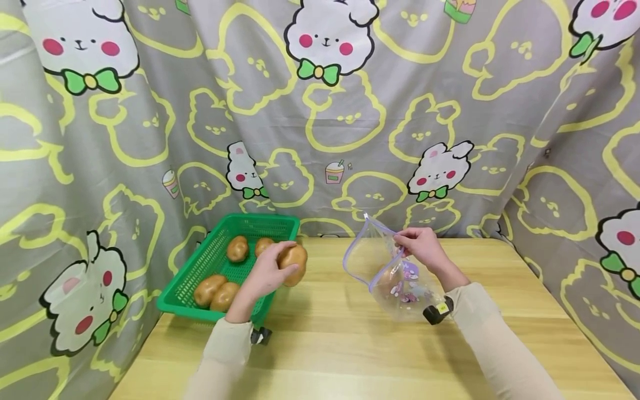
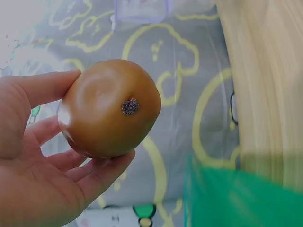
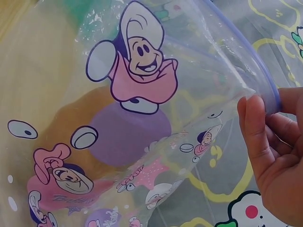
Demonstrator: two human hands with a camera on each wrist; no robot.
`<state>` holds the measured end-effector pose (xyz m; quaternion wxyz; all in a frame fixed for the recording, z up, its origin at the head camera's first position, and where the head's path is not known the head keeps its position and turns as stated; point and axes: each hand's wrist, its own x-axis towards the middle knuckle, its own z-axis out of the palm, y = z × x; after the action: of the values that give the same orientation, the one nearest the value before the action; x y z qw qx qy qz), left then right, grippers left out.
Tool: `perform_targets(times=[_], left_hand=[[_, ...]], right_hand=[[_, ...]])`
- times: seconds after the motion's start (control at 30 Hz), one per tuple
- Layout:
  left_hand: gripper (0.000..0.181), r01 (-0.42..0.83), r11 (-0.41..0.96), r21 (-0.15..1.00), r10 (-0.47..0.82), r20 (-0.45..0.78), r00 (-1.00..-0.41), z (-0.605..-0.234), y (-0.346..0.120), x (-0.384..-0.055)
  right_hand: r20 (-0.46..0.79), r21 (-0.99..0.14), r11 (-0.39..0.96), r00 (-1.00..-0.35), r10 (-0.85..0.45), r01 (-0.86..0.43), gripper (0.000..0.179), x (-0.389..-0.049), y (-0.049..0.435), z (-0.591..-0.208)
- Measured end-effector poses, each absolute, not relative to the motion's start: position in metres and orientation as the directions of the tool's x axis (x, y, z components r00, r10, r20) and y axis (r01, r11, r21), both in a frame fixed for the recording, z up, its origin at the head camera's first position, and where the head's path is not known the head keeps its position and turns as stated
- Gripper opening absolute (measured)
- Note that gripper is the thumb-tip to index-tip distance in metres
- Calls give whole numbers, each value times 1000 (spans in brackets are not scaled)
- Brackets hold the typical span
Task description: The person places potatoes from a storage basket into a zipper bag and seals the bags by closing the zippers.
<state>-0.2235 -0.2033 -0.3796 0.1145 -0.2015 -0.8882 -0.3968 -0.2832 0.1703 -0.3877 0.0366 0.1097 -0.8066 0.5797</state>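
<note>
My left hand (image 1: 267, 272) holds a smooth brown kiwi-like fruit (image 1: 296, 264) above the right edge of a green basket (image 1: 167, 300). In the left wrist view, thumb and fingers spread round the fruit (image 2: 106, 127), whose end bears a dark fuzzy spot. A clear zip bag (image 1: 412, 303) with a purple rim and cartoon prints stands on the table, its mouth gaping to the left. My right hand (image 1: 424, 247) pinches the bag's upper rim. Through the printed film in the right wrist view shows another brown fruit (image 3: 71, 123) inside the bag.
Several more brown fruits (image 1: 237, 249) lie in the basket, which stands at the left on a light wooden table (image 1: 320, 344). A grey curtain (image 1: 320, 128) with cartoon prints hangs behind the table and along both sides.
</note>
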Motion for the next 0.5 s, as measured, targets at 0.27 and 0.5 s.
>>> perform_targets(times=[0.27,0.5], left_hand=[[49,448,516,730,280,351,-893,-385,-163,-233],[47,450,389,804,273,366,-890,-384,-133,-242]], right_hand=[[187,-922,319,-973,-133,-221,27,-284,170,-391],[200,-920,315,-970,-140,-235,28,-283,170,-386]])
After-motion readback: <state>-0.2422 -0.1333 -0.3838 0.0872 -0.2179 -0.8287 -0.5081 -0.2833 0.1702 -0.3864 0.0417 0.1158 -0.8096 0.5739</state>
